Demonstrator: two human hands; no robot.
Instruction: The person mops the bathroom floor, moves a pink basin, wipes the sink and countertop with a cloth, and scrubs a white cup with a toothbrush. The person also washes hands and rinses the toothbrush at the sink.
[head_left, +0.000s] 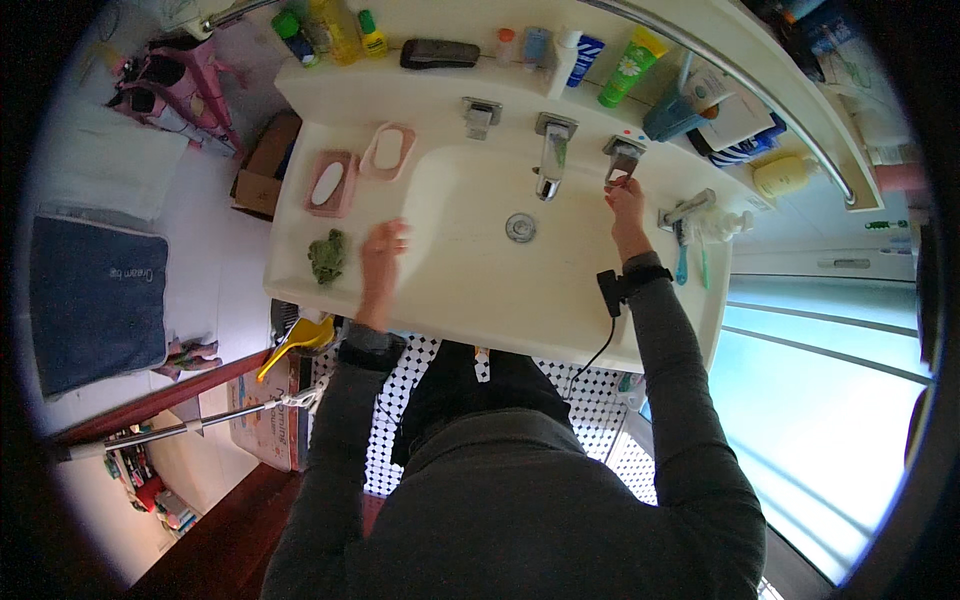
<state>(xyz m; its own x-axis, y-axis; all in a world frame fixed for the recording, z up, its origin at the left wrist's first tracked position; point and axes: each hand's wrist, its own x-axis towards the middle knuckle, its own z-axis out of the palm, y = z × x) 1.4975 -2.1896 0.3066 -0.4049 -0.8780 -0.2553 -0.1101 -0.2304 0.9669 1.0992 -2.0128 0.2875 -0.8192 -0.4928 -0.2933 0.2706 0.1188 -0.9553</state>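
My right hand (627, 214) grips the right faucet handle (622, 157) at the back of the white washbasin (480, 300). Over the basin's left part hangs my left hand (381, 259), blurred, its fingers loosely curled; whether it holds anything is unclear. The chrome spout (553, 161) stands above the round drain (520, 227), and no water stream shows. Left of the spout is another faucet handle (480, 118). Two pink soap dishes with white soap bars, an upper one (411, 154) and a lower one (349, 196), lie on the left rim, above a crumpled green cloth or sponge (327, 256).
Bottles and tubes, including a green tube (630, 69), line the back ledge beneath a metal rail (720, 56). A toothbrush cup (664, 116) stands there. Brushes (681, 255) lie on the right rim. A yellow dustpan (307, 335) and a mop pole (195, 425) are at lower left.
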